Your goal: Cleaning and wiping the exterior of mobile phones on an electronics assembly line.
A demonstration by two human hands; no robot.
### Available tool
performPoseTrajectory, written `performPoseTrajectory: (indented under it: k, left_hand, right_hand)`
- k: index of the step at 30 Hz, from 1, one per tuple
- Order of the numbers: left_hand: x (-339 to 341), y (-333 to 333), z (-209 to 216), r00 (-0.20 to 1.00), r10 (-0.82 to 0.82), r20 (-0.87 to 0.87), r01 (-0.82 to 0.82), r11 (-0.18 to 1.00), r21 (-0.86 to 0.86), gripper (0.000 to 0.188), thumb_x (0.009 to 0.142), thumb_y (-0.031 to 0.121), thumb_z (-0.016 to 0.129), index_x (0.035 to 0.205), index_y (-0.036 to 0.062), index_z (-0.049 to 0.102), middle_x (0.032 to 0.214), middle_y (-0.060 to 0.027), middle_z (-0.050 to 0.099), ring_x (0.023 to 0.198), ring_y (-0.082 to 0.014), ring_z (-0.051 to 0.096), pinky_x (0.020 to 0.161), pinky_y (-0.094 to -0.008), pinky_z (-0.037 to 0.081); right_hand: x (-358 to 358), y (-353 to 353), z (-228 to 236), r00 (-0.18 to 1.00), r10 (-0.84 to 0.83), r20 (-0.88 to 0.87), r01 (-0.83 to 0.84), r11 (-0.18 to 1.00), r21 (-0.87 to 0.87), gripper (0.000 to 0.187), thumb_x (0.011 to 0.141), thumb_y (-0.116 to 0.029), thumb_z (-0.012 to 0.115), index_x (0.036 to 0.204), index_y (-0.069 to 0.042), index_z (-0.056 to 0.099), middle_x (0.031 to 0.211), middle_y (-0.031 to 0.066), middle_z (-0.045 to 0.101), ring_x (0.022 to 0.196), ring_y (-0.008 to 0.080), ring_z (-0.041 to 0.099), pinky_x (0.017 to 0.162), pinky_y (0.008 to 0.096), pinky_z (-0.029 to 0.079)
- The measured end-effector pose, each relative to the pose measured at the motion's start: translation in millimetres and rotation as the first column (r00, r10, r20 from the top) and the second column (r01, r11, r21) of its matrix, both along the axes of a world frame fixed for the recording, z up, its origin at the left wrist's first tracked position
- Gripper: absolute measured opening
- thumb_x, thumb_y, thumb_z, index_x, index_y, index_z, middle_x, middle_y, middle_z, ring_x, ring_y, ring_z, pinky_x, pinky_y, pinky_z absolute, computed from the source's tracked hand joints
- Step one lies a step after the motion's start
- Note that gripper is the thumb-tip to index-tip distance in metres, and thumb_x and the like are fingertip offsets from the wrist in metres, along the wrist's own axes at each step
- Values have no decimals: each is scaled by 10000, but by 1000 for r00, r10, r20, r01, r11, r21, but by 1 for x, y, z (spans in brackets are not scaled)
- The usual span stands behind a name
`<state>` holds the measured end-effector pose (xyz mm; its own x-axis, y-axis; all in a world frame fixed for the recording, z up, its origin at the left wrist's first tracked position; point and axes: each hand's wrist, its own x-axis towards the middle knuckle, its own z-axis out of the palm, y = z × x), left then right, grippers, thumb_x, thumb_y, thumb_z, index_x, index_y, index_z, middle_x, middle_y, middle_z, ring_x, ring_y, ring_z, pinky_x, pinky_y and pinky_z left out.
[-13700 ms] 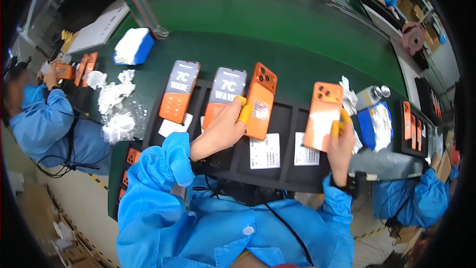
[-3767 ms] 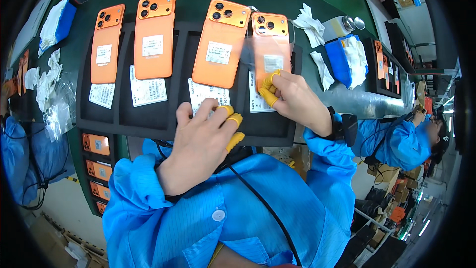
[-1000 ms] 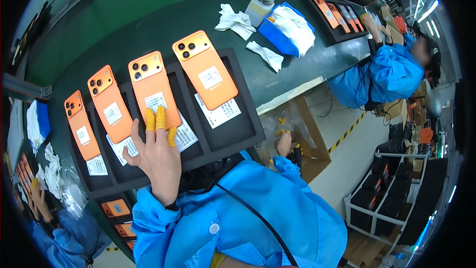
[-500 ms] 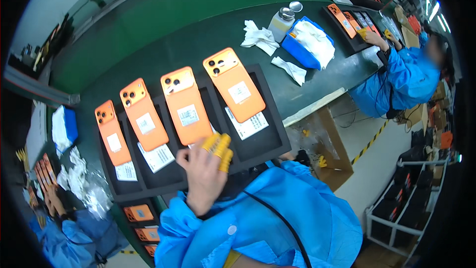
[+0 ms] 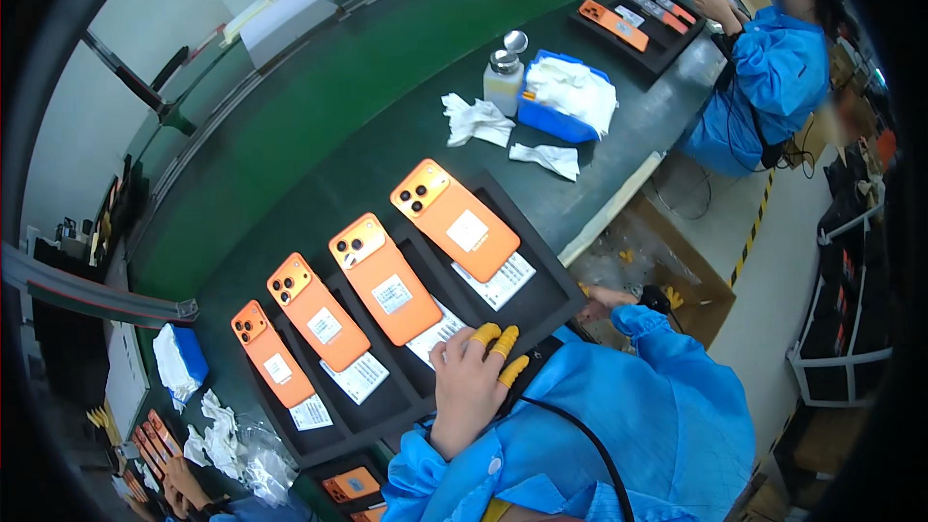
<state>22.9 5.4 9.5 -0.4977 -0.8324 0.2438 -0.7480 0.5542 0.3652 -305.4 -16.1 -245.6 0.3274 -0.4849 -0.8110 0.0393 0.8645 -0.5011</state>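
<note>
Several orange phones lie back up in a black compartmented tray [image 5: 570,302], their upper ends resting over its far side. Each has a white sticker, with a white printed card below it. The rightmost phone [image 5: 488,249] sits highest; the one beside it [image 5: 411,314] is closest to my left hand [image 5: 471,382]. That hand rests on the tray's near wall, fingers apart and slightly bent, some in yellow finger cots. Its fingertips reach the lower end of a printed card [image 5: 437,333]. By the tray's right corner is my right hand [image 5: 609,297]; its fingers are small and partly hidden.
Beyond the tray stand a bottle [image 5: 503,92] with its lid raised and a blue bin [image 5: 561,126] of white cloths. Crumpled wipes [image 5: 476,121] lie alongside. A cardboard box [image 5: 701,300] stands at right. Co-workers handle phones at far right [image 5: 717,8] and lower left [image 5: 184,483].
My view has swung, shifting the scene. My left hand has moved right along the tray's near wall and rests on it. My right hand shows more fully at the tray's corner.
</note>
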Motion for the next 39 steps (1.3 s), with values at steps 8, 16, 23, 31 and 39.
performPoseTrajectory:
  k: [8,16,23,31,39]
  left_hand:
    - [7,2,2,999,1,-33,0,1000,12,295,715,240,754,947,67,693,1016,-95,575,1060,-295,475,898,-435,318]
    - [3,-2,-2,1000,-26,2,26,1000,10,270,682,189,755,910,60,687,1017,-90,572,1060,-304,469,897,-440,316]
    - [13,4,4,999,52,-16,-53,996,-71,294,636,219,774,900,116,693,1000,-18,598,1033,-250,495,858,-454,251]
    - [25,10,22,971,214,-106,-207,976,75,371,710,297,764,1020,109,688,1053,-33,607,1079,-239,470,898,-434,215]
    - [-26,-1,8,897,416,148,-433,894,112,547,817,418,645,1254,99,569,1232,-117,490,1221,-301,332,905,-559,192]
  right_hand:
    - [-16,-30,7,326,-540,-776,15,824,-567,496,851,-316,622,1230,-17,506,1204,225,532,1076,382,519,855,457,447]
    - [43,-88,227,249,-954,-168,-473,31,-880,242,819,-39,609,1058,-46,647,1045,155,605,978,334,570,835,384,461]
    - [72,-148,222,422,-803,-421,-628,77,-775,157,783,-78,668,934,-40,655,877,138,583,873,328,562,735,395,465]
    - [73,-183,268,548,-780,-302,-454,26,-891,110,783,-7,614,891,8,623,834,183,575,780,371,580,665,414,467]
    - [68,-269,305,520,-763,-383,-691,-112,-714,163,744,27,576,902,-7,598,897,193,572,817,406,575,698,465,470]
